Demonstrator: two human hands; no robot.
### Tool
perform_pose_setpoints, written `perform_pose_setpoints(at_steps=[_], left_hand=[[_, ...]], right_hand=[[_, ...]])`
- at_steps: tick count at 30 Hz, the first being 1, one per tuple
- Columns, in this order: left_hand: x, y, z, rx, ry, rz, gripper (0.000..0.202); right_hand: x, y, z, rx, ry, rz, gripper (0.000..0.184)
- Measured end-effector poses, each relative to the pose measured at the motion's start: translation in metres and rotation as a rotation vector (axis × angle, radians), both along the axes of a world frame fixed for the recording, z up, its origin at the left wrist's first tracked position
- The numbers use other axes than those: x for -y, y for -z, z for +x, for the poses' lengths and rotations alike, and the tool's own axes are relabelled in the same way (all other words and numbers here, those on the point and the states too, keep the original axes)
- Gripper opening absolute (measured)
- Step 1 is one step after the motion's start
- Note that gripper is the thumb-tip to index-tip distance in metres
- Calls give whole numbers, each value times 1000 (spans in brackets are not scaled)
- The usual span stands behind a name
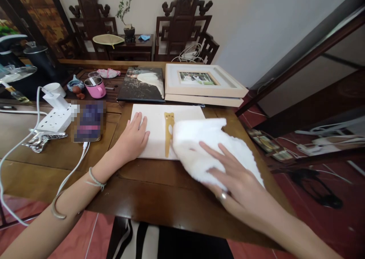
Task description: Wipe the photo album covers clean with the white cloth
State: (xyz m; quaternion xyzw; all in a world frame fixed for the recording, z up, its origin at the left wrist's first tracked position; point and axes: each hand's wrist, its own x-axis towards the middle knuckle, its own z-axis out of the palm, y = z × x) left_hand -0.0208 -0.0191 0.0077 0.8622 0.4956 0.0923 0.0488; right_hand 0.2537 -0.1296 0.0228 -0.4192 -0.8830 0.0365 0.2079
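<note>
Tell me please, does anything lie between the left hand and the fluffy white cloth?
Yes: a flat, elongated yellow shape lies on the rectangular white board, between the left hand and the fluffy white cloth.

Thin pale cord bracelet and open metal cuff at left, silvery ring at right

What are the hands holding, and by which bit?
The right hand is on the near side of the white cloth; whether its grip is closed can't be told. The left hand holds nothing, resting on the white board.
</note>
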Motion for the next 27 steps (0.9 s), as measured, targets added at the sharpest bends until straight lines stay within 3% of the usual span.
perform_pose_setpoints(at_steps=[3, 7, 13, 17, 20, 22, 27], left_hand=[[1, 0, -1, 7, 13, -9, 52], [-1, 2, -1, 8, 12, -11, 53], [-3, 2, -3, -8, 24, -32, 54], [-4, 4, -6, 11, 41, -24, 53], [-5, 6, -7, 31, 48, 2, 52], [-5, 7, -8, 40, 54, 23, 52], [-4, 6, -8, 38, 61, 53, 52]], right_hand=[[22, -10, 2, 11, -105, -36, 19], [-2, -10, 11, 25, -211, -59, 17], [-90, 9, 8, -5, 4, -29, 31], [-113, 16, -12, -10, 208, 25, 35], [-92, 17, -30, 9, 286, 55, 35], [-65, 15, -40, 4, 251, 67, 31], [-7, 9, -46, -65, -60, 80, 23]])
